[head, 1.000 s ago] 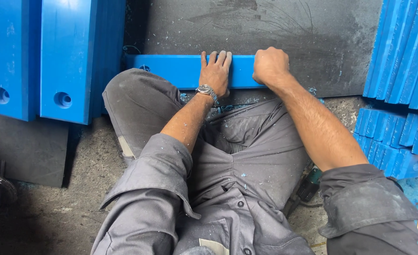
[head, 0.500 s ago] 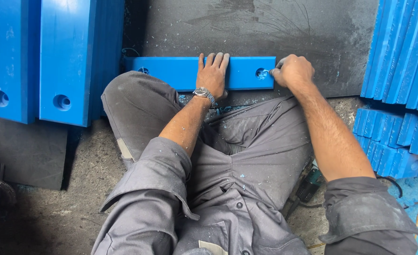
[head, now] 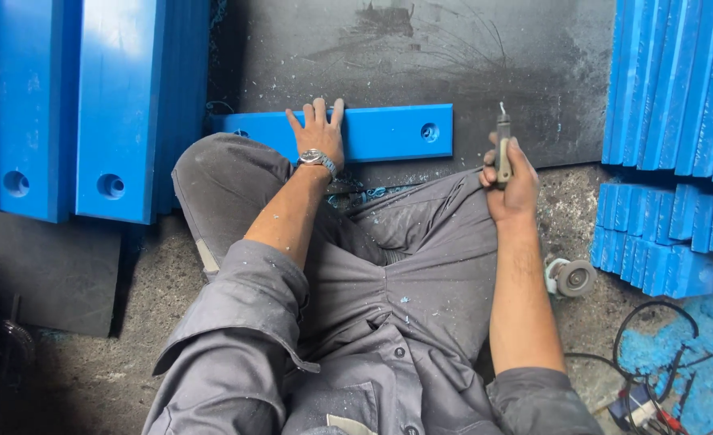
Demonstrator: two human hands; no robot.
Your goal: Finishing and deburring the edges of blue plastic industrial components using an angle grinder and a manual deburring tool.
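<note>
Left hand with fingers spread flat on long blue plastic bar lying on dark mat, right hand closed around slim metal deburring tool, just right of bar

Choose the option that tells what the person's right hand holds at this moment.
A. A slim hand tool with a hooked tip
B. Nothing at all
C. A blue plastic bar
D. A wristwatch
A: the right hand is closed around a slim hand tool whose hooked tip points up, held off the blue bar, while the left hand lies flat on that bar.
</note>
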